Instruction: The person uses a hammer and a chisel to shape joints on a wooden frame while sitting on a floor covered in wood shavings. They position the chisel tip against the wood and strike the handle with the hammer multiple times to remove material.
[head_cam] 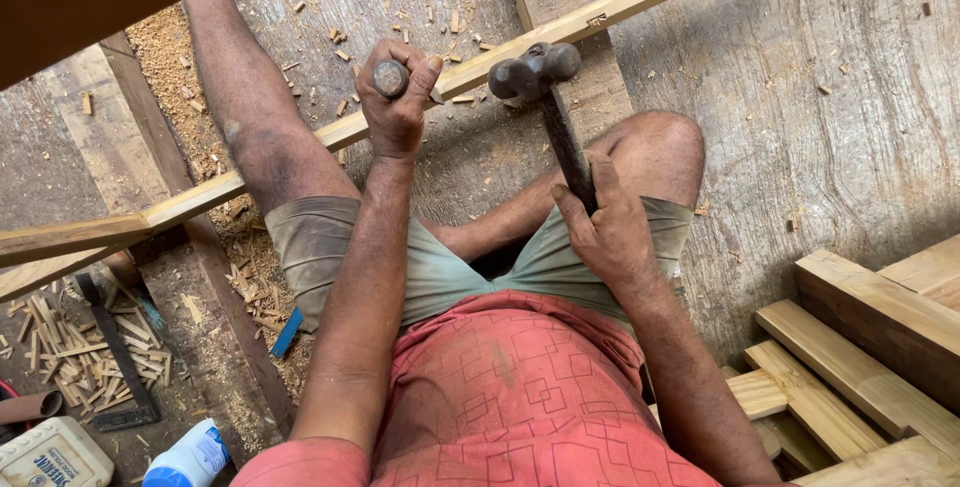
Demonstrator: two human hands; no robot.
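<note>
A single view is given, taken from a camera worn on the head and aimed steeply downward. The scene is seen from close range, over the chest and lap, with the wooden floor (pixel 800 97) filling the background. The forearms are framed from above, running away from the lens. No second view is provided for overlap.

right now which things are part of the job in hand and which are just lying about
In use:
left hand gripping a chisel
right hand holding a hammer
long wood strip under the chisel

Lying about:
stacked wood pieces
white bottle
square on offcuts
wood chips
</note>
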